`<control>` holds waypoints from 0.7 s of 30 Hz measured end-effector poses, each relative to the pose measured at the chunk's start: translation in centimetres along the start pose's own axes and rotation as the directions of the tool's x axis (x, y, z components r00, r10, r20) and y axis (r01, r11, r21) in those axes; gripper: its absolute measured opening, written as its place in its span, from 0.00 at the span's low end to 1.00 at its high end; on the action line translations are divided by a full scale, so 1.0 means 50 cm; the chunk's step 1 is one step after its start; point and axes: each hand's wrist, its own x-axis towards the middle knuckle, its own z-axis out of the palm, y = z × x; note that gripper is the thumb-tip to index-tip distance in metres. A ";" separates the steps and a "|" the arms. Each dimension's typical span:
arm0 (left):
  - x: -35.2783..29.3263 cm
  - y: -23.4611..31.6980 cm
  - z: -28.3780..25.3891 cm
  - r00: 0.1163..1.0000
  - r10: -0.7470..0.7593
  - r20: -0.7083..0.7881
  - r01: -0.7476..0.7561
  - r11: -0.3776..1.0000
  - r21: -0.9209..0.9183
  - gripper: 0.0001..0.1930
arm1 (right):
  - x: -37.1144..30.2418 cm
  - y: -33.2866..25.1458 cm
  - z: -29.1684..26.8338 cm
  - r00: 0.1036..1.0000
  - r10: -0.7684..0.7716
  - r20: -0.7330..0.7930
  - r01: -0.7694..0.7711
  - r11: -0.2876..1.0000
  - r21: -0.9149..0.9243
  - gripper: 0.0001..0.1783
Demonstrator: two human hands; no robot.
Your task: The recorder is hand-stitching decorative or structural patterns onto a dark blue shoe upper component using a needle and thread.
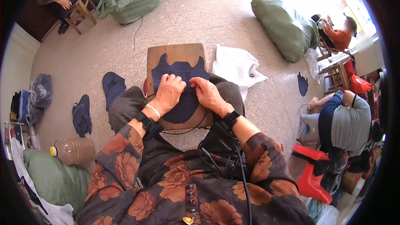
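Navy notched flat fabric is lying centre-frame on a brown rectangular wooden board, bare wood showing above. Left hand and right hand are curling half-closed over it, grip unclear. Speckled beige floor is separating board from bulging green sack, upper right.

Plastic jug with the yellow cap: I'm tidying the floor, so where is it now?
The plastic jug is at the lower left of the head view, between a green sack and a dark blue piece on the floor.
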 end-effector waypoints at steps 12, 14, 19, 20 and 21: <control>-0.009 0.038 0.012 0.993 0.005 -0.117 0.018 0.981 0.192 0.03 | 0.006 -0.017 -0.006 1.000 -0.014 0.015 0.015 0.996 -0.092 0.17; -0.008 0.029 0.012 0.994 -0.018 -0.112 0.036 0.987 0.160 0.02 | 0.003 -0.015 -0.008 1.000 -0.016 0.024 0.019 0.994 -0.112 0.17; -0.025 0.004 0.003 0.992 -0.125 -0.033 0.120 0.984 -0.130 0.02 | 0.002 -0.016 -0.011 0.999 0.014 0.042 -0.010 0.995 -0.097 0.17; -0.029 0.000 0.004 0.990 -0.139 -0.024 0.132 0.971 -0.200 0.02 | 0.002 -0.017 -0.011 0.999 0.020 0.050 -0.015 0.995 -0.094 0.17; -0.030 0.005 0.000 0.993 -0.105 -0.048 0.095 0.978 -0.186 0.04 | 0.003 -0.019 -0.012 0.998 0.026 0.057 -0.020 0.996 -0.092 0.17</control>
